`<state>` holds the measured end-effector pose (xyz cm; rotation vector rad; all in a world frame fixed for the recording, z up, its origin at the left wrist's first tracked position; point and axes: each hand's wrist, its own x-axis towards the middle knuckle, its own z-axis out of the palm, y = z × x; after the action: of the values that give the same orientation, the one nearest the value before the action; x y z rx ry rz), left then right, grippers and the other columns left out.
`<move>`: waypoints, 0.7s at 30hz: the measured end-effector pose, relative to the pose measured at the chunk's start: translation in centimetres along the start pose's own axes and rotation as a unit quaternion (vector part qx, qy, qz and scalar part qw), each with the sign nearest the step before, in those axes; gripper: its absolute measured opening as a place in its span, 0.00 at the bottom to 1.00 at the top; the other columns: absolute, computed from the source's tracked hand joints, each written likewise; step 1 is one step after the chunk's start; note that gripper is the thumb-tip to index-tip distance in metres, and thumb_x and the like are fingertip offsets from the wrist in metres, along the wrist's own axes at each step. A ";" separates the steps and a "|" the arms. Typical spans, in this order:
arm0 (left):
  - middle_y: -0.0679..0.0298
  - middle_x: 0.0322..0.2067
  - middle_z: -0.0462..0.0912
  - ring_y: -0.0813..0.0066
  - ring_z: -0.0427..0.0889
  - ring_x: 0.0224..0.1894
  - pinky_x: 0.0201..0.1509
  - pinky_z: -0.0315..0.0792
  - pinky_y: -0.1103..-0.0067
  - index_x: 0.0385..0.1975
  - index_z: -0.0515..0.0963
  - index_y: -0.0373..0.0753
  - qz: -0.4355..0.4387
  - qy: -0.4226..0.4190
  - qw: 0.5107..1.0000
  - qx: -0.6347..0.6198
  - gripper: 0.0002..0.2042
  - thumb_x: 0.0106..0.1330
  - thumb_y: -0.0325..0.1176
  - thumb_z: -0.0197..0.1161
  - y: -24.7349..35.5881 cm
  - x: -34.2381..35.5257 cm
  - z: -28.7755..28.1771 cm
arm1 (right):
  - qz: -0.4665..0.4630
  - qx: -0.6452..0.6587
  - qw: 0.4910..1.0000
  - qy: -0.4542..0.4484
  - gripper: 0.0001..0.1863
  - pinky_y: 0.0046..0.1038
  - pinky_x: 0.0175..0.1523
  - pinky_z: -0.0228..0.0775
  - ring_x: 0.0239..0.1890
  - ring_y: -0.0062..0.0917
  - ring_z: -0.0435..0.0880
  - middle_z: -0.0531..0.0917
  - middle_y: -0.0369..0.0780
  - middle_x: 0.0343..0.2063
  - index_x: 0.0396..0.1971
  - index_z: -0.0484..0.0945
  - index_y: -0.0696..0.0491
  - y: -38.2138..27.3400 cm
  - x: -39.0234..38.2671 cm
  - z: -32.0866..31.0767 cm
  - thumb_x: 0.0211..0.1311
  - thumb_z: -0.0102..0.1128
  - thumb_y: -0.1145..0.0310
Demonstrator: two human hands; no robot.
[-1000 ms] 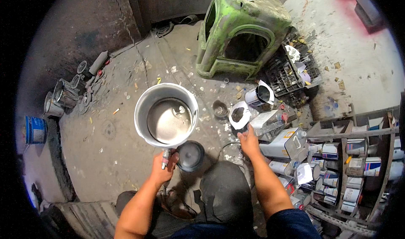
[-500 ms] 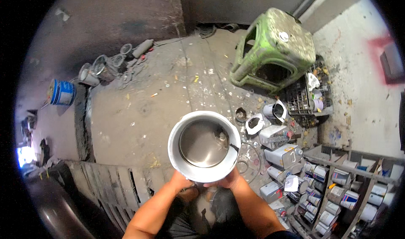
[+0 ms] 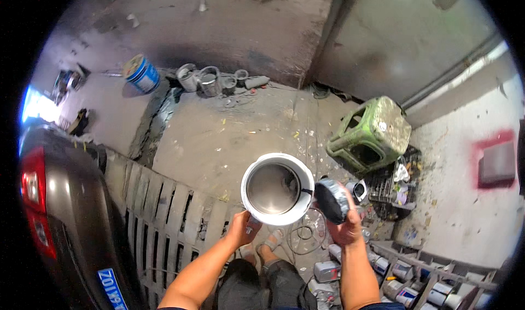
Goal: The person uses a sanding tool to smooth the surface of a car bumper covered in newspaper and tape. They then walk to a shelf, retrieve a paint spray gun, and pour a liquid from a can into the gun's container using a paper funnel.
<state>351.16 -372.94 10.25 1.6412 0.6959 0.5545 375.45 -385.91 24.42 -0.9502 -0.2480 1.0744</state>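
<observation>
A round white-walled cup with a shiny grey inside is tilted open side up in front of me. At its lower left edge, my left hand is closed around a part under it that mostly stays hidden. To the right, apart from the cup, my right hand grips a round dark lid with a silvery rim. A short dark mark or strip shows on the cup's right inner wall.
A worn green plastic stool stands by the far right wall, beside a dark crate. Paint cans fill a rack at lower right. A slatted grate and a dark car lie left. A blue bucket and a thin hose are on the floor.
My right hand has left the cup and moved right, now with the dark lid in it. My left hand still holds the cup. The view has swung left, bringing the car in.
</observation>
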 end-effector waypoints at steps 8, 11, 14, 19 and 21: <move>0.50 0.21 0.77 0.52 0.78 0.25 0.29 0.70 0.72 0.29 0.73 0.34 -0.043 0.053 0.996 0.059 0.07 0.55 0.27 0.63 7.7 -8.1 -5.3 | -0.277 -0.553 0.758 -0.206 0.52 0.41 0.67 0.54 0.64 0.47 0.62 0.59 0.55 0.63 0.63 0.59 0.58 -7.0 -5.5 19.9 0.38 0.76 0.54; 0.52 0.22 0.76 0.52 0.79 0.27 0.30 0.70 0.70 0.30 0.74 0.36 -0.069 0.070 0.992 0.074 0.07 0.54 0.27 0.63 10.1 -11.8 -7.3 | -0.283 -0.629 0.693 -0.211 0.48 0.43 0.66 0.57 0.63 0.50 0.62 0.59 0.56 0.62 0.62 0.63 0.55 -5.9 -8.5 25.0 0.39 0.76 0.57; 0.52 0.24 0.76 0.52 0.78 0.28 0.31 0.70 0.68 0.30 0.74 0.37 -0.042 0.067 0.990 0.114 0.05 0.54 0.26 0.60 10.7 -15.5 -9.4 | -0.262 -0.659 0.660 -0.248 0.47 0.43 0.66 0.55 0.64 0.51 0.60 0.57 0.56 0.62 0.62 0.64 0.54 -5.6 -11.4 28.6 0.39 0.74 0.58; 0.53 0.26 0.77 0.51 0.79 0.33 0.35 0.72 0.66 0.28 0.75 0.38 -0.048 0.066 0.992 0.092 0.03 0.54 0.26 0.58 13.6 -20.4 -11.9 | -0.254 -0.659 0.592 -0.389 0.45 0.44 0.68 0.51 0.66 0.53 0.56 0.54 0.57 0.65 0.62 0.66 0.51 -5.9 -14.5 31.8 0.36 0.71 0.62; 0.51 0.27 0.78 0.50 0.80 0.34 0.36 0.73 0.66 0.28 0.76 0.38 -0.036 0.054 0.993 0.103 0.03 0.54 0.27 0.58 13.8 -22.2 -12.9 | -0.269 -0.649 0.561 -0.437 0.46 0.46 0.68 0.51 0.67 0.53 0.56 0.55 0.56 0.65 0.62 0.67 0.44 -5.9 -15.6 32.9 0.33 0.72 0.64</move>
<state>328.47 -381.21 26.56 1.7788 0.9131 0.5363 351.90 -382.01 52.55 -1.3372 -2.2846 0.5291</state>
